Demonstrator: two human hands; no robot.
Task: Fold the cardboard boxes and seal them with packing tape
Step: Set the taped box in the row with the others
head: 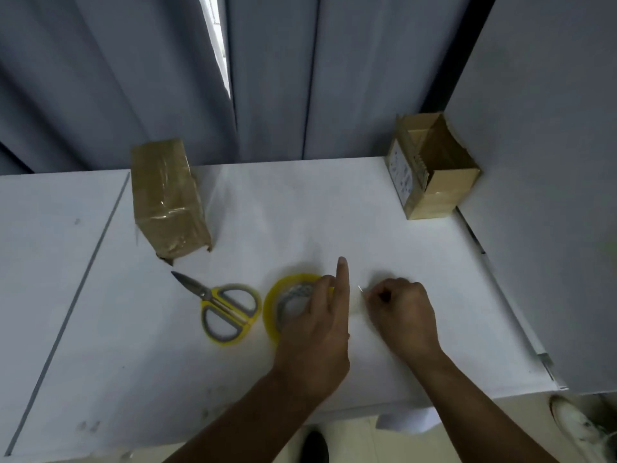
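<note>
Two bare forearms, entering from the bottom edge and reaching forward over a white worktop (334, 208). Left hand (314, 325): laid over a roll (272, 310) of tape with yellow rim, thumb curled onto its far edge, forefinger straight and pointing away from the camera; the other fingers are hidden. Right hand (400, 315): just beside the left, apart from it, fingers curled tight, thumb and forefinger pinching a thin clear strip (360, 289) that glints at the fingertips; whether this strip runs back to the roll is too faint to tell. Roll: flat on the worktop, near the front edge, about midway across. Scissors (227, 310): yellow and grey handles, closed blades pointing away and to the left, flat on the worktop just left of the roll, not touching it. Sealed box (168, 202): brown cardboard, closed, wrapped in glossy tape, standing at the far left beyond the scissors. Open box (434, 168): brown cardboard, flaps up, white label on its left side, at the far right corner, well apart from the sealed one. Grey curtains (133, 78) hang behind the worktop. White shoe (574, 422) on the floor, bottom right.
</note>
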